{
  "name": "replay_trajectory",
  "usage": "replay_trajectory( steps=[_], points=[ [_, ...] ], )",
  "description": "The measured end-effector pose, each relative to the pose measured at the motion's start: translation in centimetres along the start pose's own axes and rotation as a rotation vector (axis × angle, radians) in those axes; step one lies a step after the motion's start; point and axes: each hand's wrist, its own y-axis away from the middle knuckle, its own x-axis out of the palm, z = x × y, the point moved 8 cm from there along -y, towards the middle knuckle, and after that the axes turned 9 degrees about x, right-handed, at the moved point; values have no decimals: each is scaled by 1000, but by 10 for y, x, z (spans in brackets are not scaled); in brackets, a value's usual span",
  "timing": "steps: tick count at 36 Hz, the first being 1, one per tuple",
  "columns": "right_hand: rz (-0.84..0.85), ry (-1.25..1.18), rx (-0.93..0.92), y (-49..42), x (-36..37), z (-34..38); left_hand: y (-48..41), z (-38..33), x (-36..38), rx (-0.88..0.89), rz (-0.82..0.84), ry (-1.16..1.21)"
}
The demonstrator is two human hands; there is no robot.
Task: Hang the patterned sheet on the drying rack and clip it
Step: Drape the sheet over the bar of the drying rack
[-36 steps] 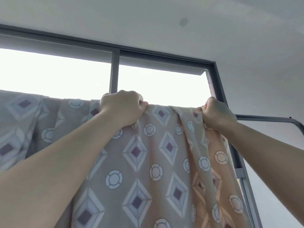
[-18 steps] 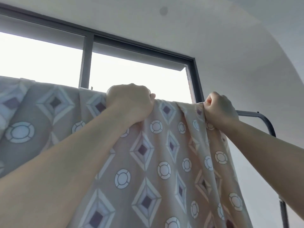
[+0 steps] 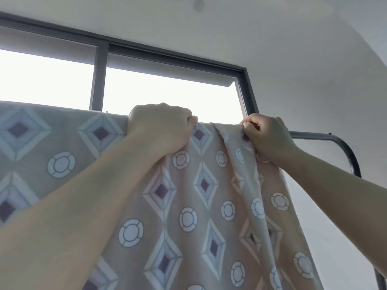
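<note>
Room: bright window (image 3: 159, 86) behind.
Left hand (image 3: 161, 130): fist clenched on the patterned sheet (image 3: 188, 206), top edge.
Right hand (image 3: 267, 139): pinching a fold alongside.
Handling: soft, light, probably slippery; grip the top fold.
Drying rack (image 3: 314, 135): sheet draped over its bar.

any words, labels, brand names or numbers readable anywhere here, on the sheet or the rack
No readable text anywhere in this view.
The patterned sheet shows only diamonds and ringed circles, no lettering or tag.
The drying rack and the window frame carry no label, brand or number.
</note>
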Motion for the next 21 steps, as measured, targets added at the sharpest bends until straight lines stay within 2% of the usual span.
replay_trajectory(
  steps=[10, 16, 21],
  points=[
    [111, 14, -85, -37, 5, -50, -28, -35, 28, -120, 118, 40],
    [123, -25, -16, -54, -4, -119, -64, -92, 50, -110, 104, -8],
    [75, 38, 40, -69, -13, -174, -95, -138, 70, -91, 94, -26]
  ],
)
